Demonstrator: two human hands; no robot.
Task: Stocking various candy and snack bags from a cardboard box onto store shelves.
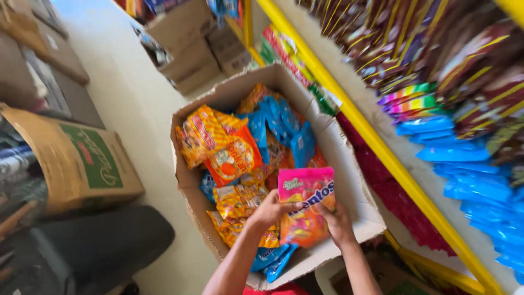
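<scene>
Both my hands hold a stack of pink and orange candy bags [305,205] over an open cardboard box [349,180]. My left hand [267,212] grips the stack's left edge. My right hand [337,223] grips its right lower edge. The box holds several orange, yellow and blue snack bags [234,153] in a loose heap.
A yellow-edged shelf [376,142] on the right carries rows of blue packets [469,175], striped packets and dark brown packets. A tipped cardboard carton with a green panel [82,164] lies on the left. More cartons [191,43] stand at the far end of the pale floor.
</scene>
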